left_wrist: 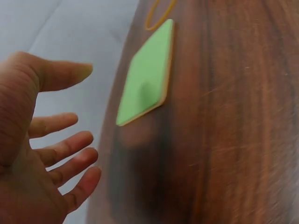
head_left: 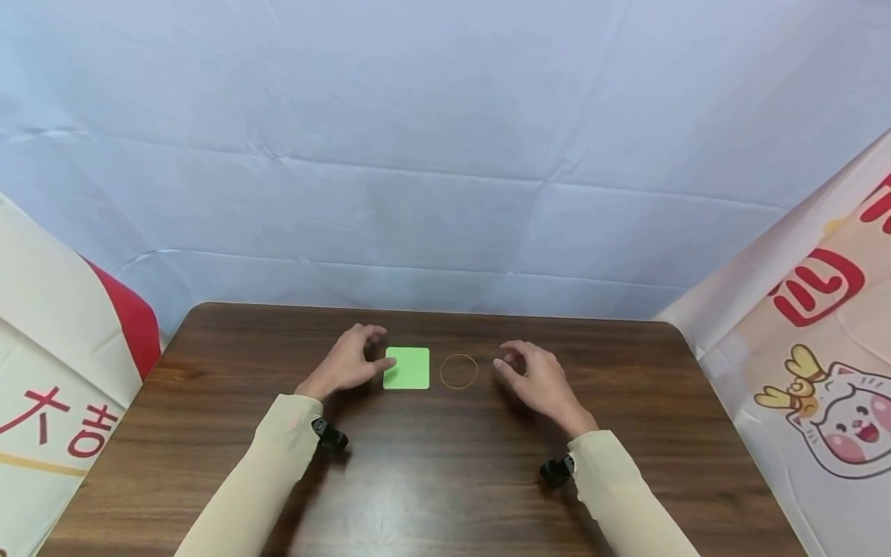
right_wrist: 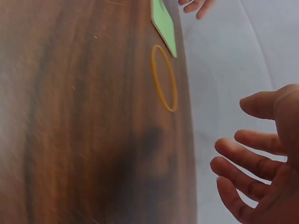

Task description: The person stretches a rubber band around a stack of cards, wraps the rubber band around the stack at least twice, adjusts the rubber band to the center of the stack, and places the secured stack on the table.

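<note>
A green square pad (head_left: 407,369) with rounded corners and a thin tan edge lies flat on the table. Just right of it lies a thin yellow-orange rubber band (right_wrist: 153,65), spread into a loop. My left hand (head_left: 353,359) hovers left of the pad, thumb apart from the loosely bent fingers, holding nothing. In the head view its thumb tip overlaps the pad's left edge, while the left wrist view shows a gap between them. On the band's right side, my right hand (head_left: 539,378) hovers over the table with relaxed, spread fingers and nothing in it.
The dark wooden table (head_left: 445,480) has rounded far corners. Behind it hangs a pale creased cloth (head_left: 418,155). Printed cloths flank it, one with red characters (head_left: 63,418) at left, one with a cartoon cat (head_left: 849,425) at right. Each wrist wears a small black camera (head_left: 330,437).
</note>
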A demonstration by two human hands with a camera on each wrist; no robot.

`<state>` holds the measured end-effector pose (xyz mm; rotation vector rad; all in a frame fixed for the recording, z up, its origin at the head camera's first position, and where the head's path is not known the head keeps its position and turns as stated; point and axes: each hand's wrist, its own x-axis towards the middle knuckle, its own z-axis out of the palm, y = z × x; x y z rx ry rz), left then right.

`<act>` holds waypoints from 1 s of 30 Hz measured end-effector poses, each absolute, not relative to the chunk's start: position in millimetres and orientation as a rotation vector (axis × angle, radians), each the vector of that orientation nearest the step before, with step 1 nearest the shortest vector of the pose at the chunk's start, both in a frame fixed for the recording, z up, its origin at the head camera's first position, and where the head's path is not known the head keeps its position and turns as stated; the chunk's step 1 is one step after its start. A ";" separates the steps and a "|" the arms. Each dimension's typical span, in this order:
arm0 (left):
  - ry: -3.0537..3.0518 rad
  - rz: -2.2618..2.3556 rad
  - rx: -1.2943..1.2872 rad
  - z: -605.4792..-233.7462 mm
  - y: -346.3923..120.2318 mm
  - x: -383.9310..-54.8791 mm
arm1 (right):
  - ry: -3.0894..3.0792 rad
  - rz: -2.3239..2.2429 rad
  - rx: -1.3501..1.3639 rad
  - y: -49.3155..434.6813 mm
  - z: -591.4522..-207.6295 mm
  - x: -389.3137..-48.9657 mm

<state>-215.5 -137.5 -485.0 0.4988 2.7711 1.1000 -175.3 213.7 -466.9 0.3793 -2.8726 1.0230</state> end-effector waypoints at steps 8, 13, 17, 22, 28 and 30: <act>2.708 1.036 0.489 -500.4 -131.5 -217.4 | -2.942 1.153 0.342 203.5 -484.2 -177.0; 2.700 0.959 0.469 -499.5 -127.2 -220.6 | -2.963 1.185 0.322 197.3 -489.3 -180.8; 2.682 0.944 0.439 -499.3 -124.7 -222.5 | -2.980 1.182 0.325 191.8 -492.2 -184.9; 2.688 0.917 0.421 -500.5 -122.3 -225.3 | -2.998 1.167 0.321 186.6 -493.8 -190.6; 2.673 0.885 0.366 -494.0 -117.1 -227.8 | -3.024 1.175 0.325 180.8 -491.4 -195.3; 2.660 0.883 0.350 -492.1 -115.7 -228.9 | -3.033 1.172 0.325 179.1 -490.9 -196.2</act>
